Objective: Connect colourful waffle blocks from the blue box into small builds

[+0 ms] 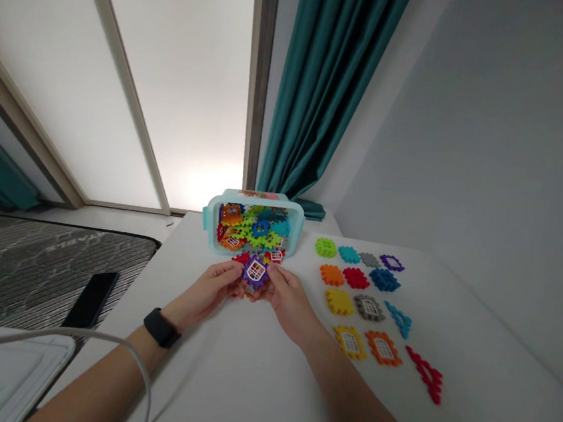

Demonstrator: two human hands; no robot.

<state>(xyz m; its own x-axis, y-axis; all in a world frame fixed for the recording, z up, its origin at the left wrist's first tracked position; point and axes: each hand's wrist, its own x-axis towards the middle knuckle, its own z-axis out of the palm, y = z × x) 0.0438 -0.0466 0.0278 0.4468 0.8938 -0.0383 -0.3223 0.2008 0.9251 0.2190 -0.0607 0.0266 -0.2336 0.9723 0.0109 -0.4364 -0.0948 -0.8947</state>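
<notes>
Both hands grip a purple interlocking building tile point(256, 271) with a white window grid at its centre. My left hand point(217, 283) pinches its left edge, and my right hand point(286, 296) has the right edge. More tiles, red ones point(242, 258) among them, show behind and under it; whether they are joined to it I cannot tell. Just beyond the hands a light-blue plastic tub point(298, 223) lies with its opening toward me, full of mixed coloured tiles point(254, 228). A black watch point(162, 327) is on my left wrist.
Tiles lie in rows on the white table point(243, 381) at the right, including a yellow tile point(339, 302), an orange window tile point(384, 349) and a long red piece point(425, 374). A white cable point(112, 337) crosses at lower left, near a white lid point(3, 370) and a dark phone-like slab point(91, 298).
</notes>
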